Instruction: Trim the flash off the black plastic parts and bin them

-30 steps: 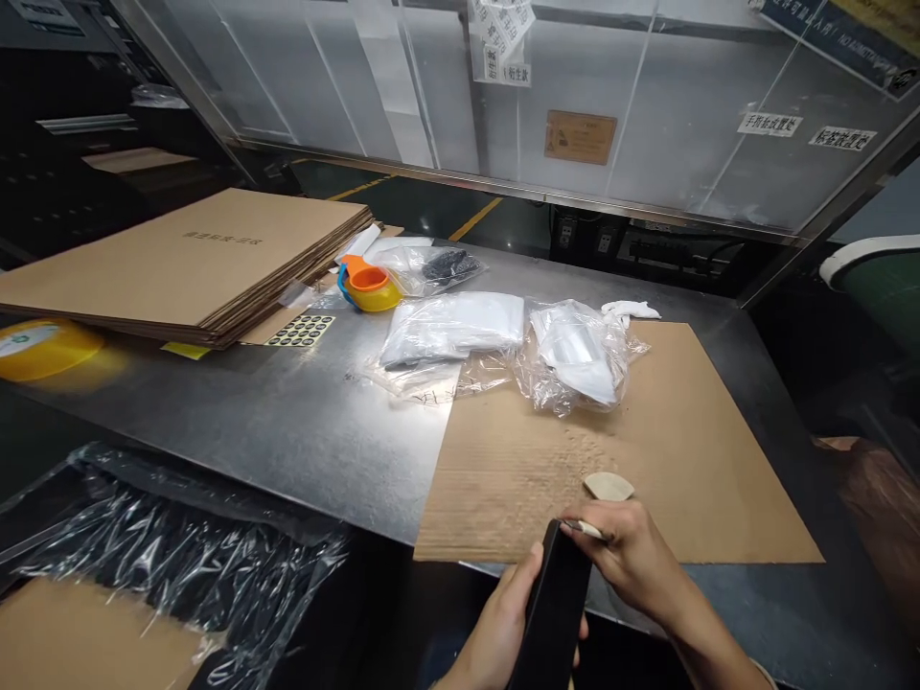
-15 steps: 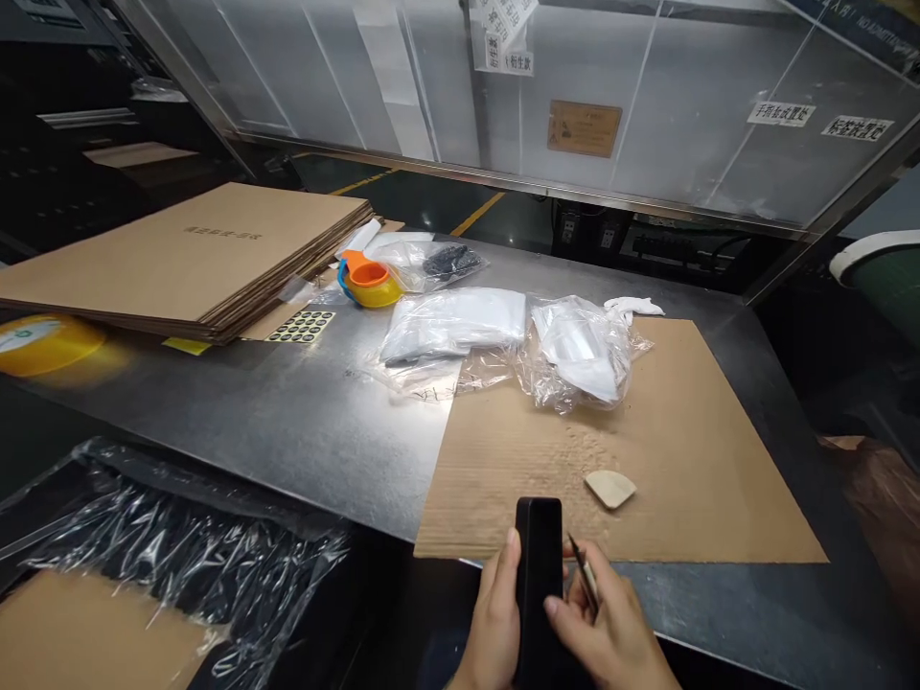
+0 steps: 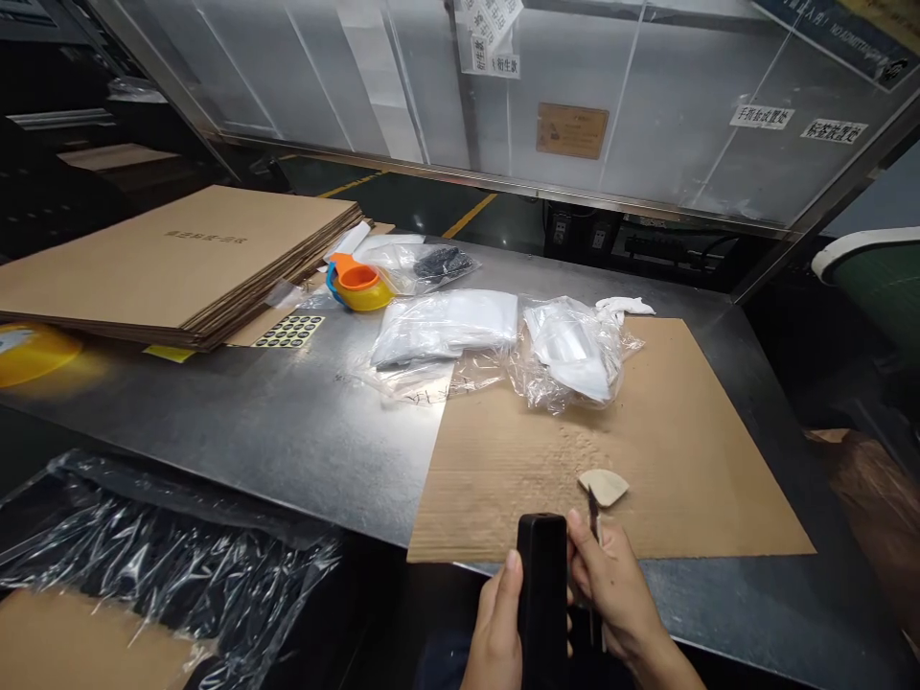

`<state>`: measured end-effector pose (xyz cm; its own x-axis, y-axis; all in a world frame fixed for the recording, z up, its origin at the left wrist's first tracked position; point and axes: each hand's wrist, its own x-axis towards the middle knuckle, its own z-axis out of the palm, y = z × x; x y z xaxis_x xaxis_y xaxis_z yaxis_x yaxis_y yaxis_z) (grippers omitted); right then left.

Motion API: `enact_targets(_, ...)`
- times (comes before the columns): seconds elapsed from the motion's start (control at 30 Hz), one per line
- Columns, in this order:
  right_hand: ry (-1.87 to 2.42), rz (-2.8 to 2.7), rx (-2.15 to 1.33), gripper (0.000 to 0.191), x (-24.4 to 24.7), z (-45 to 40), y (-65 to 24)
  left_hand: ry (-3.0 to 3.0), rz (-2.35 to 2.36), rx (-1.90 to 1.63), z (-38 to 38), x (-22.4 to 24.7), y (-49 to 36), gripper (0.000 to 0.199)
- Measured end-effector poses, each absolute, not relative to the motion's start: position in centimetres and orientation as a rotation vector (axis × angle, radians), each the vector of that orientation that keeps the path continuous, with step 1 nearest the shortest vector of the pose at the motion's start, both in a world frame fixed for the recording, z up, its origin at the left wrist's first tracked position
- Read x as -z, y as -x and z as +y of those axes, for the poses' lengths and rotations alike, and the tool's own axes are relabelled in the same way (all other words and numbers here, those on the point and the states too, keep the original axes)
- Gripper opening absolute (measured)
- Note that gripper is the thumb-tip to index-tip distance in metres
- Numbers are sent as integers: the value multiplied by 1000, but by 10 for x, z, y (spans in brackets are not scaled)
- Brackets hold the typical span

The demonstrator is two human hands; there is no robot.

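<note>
My left hand is closed around a long black rectangular block, held upright over the table's front edge. In my right hand is a slim pointed knife-like tool, its dark tip pointing away from me. The right thumb and fingers are close to the block's right side; whether they touch it I cannot tell. Just beyond the tool's tip, a small cream wedge-shaped pad lies on a cardboard sheet. The lower end of the block runs out of view.
Clear plastic bags with white contents lie at the cardboard's far edge. A tape roll with an orange piece, a sticker sheet and stacked cardboard are left on the metal table. A plastic-lined box stands front left.
My right hand has moved forward and turned, bringing the tool upright near the wedge pad. The black block has tilted slightly and stays in my left hand. The view has shifted slightly.
</note>
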<state>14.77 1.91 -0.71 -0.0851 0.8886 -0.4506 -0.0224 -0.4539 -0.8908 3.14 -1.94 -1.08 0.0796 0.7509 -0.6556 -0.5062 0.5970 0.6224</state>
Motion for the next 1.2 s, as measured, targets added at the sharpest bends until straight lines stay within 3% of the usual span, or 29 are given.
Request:
enact_targets(0.2, 1435, -876, -1645, 41, 2, 10, -155, -200, 1046, -856, -11, 7, -35, 64)
enact_targets(0.37, 1547, -1044, -1471, 35, -2, 8, -154, -287, 1182, -905, -18, 10, -33, 54)
enact_targets(0.47, 1633, -1031, -1370, 43, 2, 13, -153, -310, 1170, -957, -20, 6, -33, 47)
enact_targets(0.67, 1597, -940, -1489, 47, 3, 14, -158, -30, 881, -812, -3, -8, -33, 54)
enact_targets(1.03, 1632, -1570, -1592, 29, -14, -22, -162, -56, 1051, -962, 0, -7, -31, 55)
enact_targets(1.2, 1555, -1560, -1577, 13, -16, -17, -158, -88, 1032, -956, 1, -13, -33, 55)
